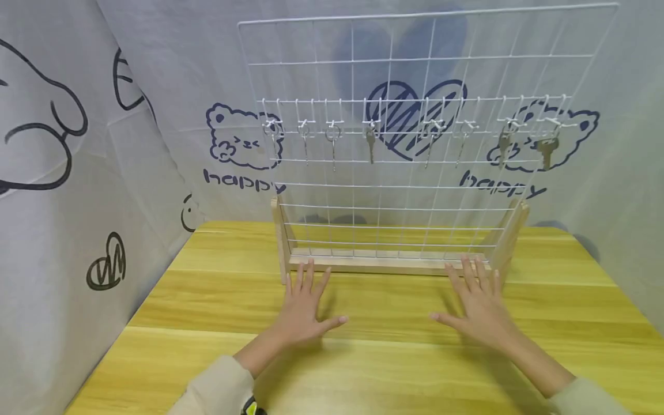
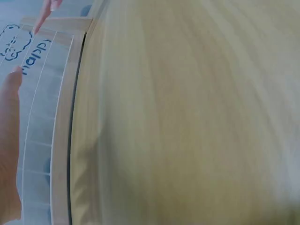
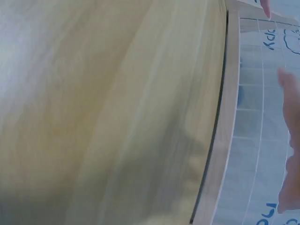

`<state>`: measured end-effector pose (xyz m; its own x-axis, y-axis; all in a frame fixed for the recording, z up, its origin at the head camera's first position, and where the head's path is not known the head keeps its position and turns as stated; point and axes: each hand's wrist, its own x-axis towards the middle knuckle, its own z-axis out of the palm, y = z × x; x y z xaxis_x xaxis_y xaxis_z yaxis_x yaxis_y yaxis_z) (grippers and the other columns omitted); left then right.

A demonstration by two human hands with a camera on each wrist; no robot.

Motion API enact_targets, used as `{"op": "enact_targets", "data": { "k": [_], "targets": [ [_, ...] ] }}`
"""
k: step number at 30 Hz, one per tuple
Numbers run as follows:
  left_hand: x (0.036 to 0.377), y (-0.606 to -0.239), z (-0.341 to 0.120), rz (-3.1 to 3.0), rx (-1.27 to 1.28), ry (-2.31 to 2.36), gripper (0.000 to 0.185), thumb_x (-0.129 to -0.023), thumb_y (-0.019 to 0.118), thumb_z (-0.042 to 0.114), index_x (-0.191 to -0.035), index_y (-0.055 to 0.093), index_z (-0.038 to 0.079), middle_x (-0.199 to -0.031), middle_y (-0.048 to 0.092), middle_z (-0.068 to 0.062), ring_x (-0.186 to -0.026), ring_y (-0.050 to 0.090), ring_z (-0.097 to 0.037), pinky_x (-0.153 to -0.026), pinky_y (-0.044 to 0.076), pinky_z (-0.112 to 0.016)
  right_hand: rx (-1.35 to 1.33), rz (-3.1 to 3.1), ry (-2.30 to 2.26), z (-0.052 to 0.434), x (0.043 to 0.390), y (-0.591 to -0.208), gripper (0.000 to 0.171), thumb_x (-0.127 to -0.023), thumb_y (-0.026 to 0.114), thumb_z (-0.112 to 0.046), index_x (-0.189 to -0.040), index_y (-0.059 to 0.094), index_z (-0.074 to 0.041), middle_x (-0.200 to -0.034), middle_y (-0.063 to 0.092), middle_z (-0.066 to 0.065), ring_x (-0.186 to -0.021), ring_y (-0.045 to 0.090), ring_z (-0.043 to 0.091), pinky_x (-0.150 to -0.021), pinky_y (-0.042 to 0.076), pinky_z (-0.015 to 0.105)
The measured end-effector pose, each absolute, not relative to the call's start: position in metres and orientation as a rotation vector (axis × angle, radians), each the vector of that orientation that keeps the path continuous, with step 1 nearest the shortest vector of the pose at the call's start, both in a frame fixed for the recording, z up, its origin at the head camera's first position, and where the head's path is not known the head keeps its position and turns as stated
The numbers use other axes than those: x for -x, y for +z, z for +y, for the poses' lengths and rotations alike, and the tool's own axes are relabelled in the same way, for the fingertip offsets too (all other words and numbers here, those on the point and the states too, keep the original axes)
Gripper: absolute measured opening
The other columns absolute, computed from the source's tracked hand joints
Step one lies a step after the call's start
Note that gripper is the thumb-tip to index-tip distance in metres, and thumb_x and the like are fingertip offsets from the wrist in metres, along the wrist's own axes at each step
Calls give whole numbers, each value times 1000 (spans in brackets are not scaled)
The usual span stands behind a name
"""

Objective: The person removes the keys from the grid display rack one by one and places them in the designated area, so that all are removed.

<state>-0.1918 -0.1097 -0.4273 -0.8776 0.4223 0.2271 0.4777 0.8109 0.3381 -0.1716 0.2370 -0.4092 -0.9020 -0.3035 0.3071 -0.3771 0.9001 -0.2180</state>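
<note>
Both hands reach forward over the table, holding nothing. My left hand (image 1: pixel 302 314) has its fingers spread, with the fingertips by the left part of the wooden base bar (image 1: pixel 384 268). Likewise spread, my right hand (image 1: pixel 482 311) lies near the bar's right part, its thumb pointing inward. Whether either hand touches the bar or table, I cannot tell. A white wire grid rack (image 1: pixel 427 14) stands upright in the wooden stand. Several keys, among them a key (image 1: pixel 370 144) at mid-row and a wide-headed key (image 1: pixel 547 147) at far right, hang on white hooks across the grid.
The yellow wood-grain table (image 1: pixel 373 369) stretches out in front of the stand. Behind and to the left hangs white cloth (image 1: pixel 171 75) with dark drawings of bears and hearts. Wooden side supports (image 1: pixel 282 242) hold the rack at both ends.
</note>
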Motion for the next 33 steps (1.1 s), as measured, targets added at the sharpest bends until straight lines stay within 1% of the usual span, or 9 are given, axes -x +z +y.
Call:
{"op": "enact_targets", "data": {
  "k": [4,7,10,14,18,23,30,31,33],
  "targets": [
    [195,-407,-120,-2798,657,-682,92,-81,46,70,-147,23,9,-154,2,-23,-141,2,-45,-110,4,-69,-507,-2677,453,250,174,-398,90,-81,65,-46,-147,19,-6,-152,8,27,-141,-1,44,-109,0,70],
    [203,-387,-130,-2736,609,-707,88,-82,51,64,-145,27,7,-154,8,-22,-141,8,-44,-112,8,-65,-469,-2606,480,261,177,-385,81,-81,68,-37,-143,29,-2,-148,22,28,-137,13,49,-106,8,73],
    [214,-369,-142,-2684,589,-720,82,-84,53,57,-142,31,4,-153,13,-23,-139,16,-44,-113,13,-63,-436,-2537,494,269,183,-374,68,-78,71,-27,-133,42,1,-137,39,30,-128,28,54,-101,19,73],
    [224,-347,-155,-2703,570,-808,75,-88,56,46,-144,28,5,-153,16,-22,-139,18,-43,-111,17,-64,-411,-2474,535,274,190,-360,56,-76,74,-20,-121,51,4,-122,53,31,-115,41,56,-93,27,73],
    [230,-325,-164,-2739,519,-995,70,-92,53,40,-146,25,7,-154,17,-18,-140,18,-40,-112,19,-62,-405,-2453,586,280,194,-347,51,-78,72,-16,-118,53,8,-117,54,35,-109,45,56,-92,32,71],
    [238,-300,-173,-2719,414,-1170,66,-94,49,40,-146,24,10,-153,22,-15,-140,20,-37,-114,20,-58,-341,-2533,586,293,197,-336,51,-86,66,-18,-118,50,18,-116,49,43,-105,46,58,-89,39,67],
    [249,-270,-174,-2537,415,-1339,60,-95,50,33,-143,29,5,-149,32,-15,-136,29,-34,-115,25,-50,-218,-2522,533,311,206,-317,49,-90,60,-24,-119,52,14,-114,51,40,-102,48,58,-84,41,67],
    [251,-267,-173,-2507,410,-1352,59,-95,51,32,-142,30,4,-148,33,-16,-136,31,-34,-115,26,-48,-198,-2518,528,313,207,-314,49,-90,60,-25,-120,52,13,-113,53,40,-91,55,54,-78,47,63],
    [254,-260,-170,-2452,386,-1373,58,-94,52,31,-141,32,3,-145,37,-16,-133,35,-33,-113,30,-46,-176,-2507,556,318,209,-308,50,-91,60,-26,-119,52,14,-112,52,41,-66,63,37,-74,48,62]
  ]
}}
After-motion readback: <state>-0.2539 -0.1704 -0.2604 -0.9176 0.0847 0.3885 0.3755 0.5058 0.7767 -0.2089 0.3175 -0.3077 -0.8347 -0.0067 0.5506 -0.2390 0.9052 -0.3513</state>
